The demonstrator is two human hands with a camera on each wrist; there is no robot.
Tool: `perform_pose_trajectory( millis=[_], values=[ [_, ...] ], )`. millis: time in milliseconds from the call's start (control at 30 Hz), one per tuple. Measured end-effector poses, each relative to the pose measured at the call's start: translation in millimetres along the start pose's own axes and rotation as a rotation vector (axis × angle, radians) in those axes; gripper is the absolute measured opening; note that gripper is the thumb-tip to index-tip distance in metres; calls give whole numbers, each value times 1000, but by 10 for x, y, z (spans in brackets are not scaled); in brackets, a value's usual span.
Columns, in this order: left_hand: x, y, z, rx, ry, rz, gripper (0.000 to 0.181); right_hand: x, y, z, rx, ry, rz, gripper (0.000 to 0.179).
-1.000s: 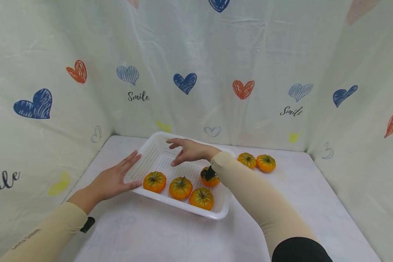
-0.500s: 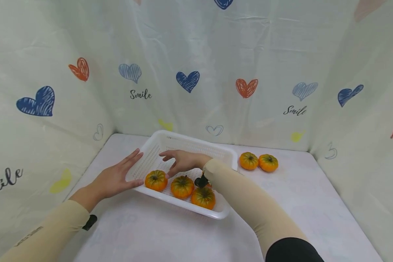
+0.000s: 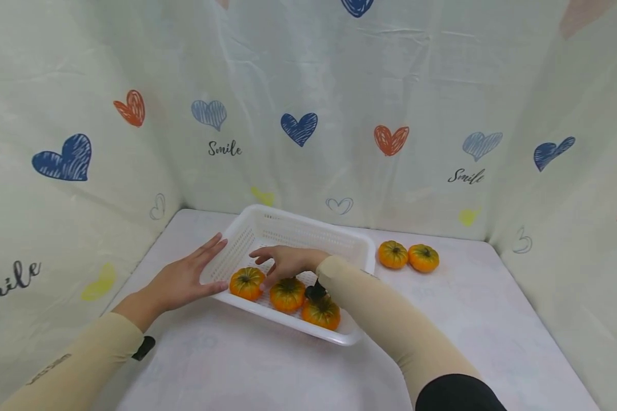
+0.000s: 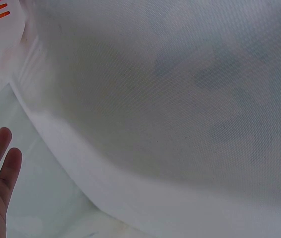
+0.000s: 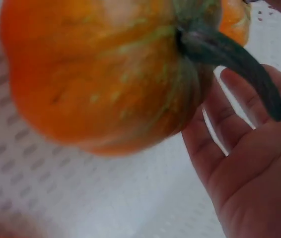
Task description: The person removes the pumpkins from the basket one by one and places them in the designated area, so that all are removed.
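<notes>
Several small orange pumpkins with green-tinged tops sit in a white perforated plastic basket (image 3: 308, 228). My right hand (image 3: 286, 261) reaches in from the right, its thumb tip between the leftmost pumpkin (image 3: 246, 284) and the middle pumpkin (image 3: 287, 295). Its fingers extend loosely over the far side of the leftmost one. In the right wrist view a pumpkin (image 5: 101, 74) with a curved stem fills the upper left, overlapping the fingers (image 5: 230, 124). My left hand (image 3: 185, 278) lies spread at the basket's left rim. The right forearm hides another pumpkin behind the front right pumpkin (image 3: 321, 313).
Two more pumpkins, a left one (image 3: 392, 254) and a right one (image 3: 424, 258), sit side by side on the white-covered table (image 3: 463, 319) right of the basket. A curtain (image 3: 339, 80) printed with hearts surrounds the table's back and sides.
My right hand has lowered into the basket and come toward the leftmost pumpkin. Its forearm now covers the pumpkin seen earlier at the basket's right. The left hand stays at the rim.
</notes>
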State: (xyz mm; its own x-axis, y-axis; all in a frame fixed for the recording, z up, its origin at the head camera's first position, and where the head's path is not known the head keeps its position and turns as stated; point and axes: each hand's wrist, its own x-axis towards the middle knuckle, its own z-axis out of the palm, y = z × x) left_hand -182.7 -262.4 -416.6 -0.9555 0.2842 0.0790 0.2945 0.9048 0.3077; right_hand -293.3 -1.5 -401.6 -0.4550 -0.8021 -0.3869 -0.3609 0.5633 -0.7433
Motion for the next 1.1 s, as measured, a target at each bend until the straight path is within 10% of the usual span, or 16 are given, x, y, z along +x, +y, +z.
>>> perform_pose_trajectory(
  millis=[1100],
  values=[
    [2,22,-14,3,-10,-12,96,227,-81,-53,-144,-149,32,77]
  ],
)
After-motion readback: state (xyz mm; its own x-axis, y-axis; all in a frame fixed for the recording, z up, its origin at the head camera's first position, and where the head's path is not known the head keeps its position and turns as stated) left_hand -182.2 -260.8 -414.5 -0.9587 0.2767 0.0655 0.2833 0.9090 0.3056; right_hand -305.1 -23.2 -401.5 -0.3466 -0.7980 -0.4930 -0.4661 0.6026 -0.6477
